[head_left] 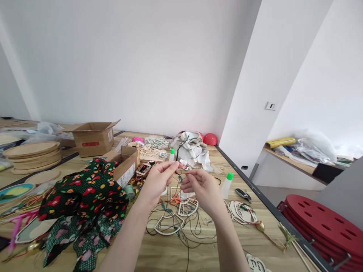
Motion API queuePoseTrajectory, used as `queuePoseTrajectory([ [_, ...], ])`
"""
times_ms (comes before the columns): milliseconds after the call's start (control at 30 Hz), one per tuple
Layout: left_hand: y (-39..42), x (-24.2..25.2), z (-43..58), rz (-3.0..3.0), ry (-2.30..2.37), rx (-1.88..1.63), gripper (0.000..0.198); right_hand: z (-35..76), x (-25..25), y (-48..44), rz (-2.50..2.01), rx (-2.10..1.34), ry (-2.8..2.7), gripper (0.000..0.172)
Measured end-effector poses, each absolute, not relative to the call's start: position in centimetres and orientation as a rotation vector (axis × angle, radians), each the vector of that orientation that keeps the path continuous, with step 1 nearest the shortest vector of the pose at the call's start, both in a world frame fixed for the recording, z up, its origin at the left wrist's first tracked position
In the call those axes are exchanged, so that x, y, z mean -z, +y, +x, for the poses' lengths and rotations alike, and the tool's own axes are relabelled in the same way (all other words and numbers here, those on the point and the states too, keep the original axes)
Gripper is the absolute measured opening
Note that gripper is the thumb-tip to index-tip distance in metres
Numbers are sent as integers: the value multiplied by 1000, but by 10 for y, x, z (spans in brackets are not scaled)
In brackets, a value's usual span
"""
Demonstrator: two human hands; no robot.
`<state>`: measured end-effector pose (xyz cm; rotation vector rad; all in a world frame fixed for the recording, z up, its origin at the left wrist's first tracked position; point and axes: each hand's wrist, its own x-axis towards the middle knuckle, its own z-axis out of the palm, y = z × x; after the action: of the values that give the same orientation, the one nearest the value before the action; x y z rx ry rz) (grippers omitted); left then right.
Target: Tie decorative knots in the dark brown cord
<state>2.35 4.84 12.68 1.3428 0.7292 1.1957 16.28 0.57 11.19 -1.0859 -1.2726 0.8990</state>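
Note:
Over the middle of the table, my left hand is closed in a pinch on a thin dark cord. Close beside it, my right hand has its fingers curled together near the same cord; whatever sits between those fingertips is too small to make out. Under both hands, more dark cords lie in loops around fan-shaped wooden cut-out frames. Orange-handled scissors rest among them. To the right of my right hand stands a white bottle with a green cap.
Patterned dark green fabric is heaped at left, beside an open cardboard box. A larger box and stacked round wooden pieces stand behind. At right lie a car key and wooden ornaments. Red stools are stacked beyond the edge.

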Motion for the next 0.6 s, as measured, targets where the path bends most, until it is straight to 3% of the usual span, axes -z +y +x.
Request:
queuePoseTrajectory([
  [200,49,-124,24,1534,868,-1200,34,164,-118,1,-1192,-793,-1303,33],
  [367,45,-126,31,1651,823,-1192,28,157,-122,-2,-975,-1185,-1263,51],
  [600,49,-127,29,1657,924,-1260,33,162,-111,7,-1028,-1105,-1229,22],
])
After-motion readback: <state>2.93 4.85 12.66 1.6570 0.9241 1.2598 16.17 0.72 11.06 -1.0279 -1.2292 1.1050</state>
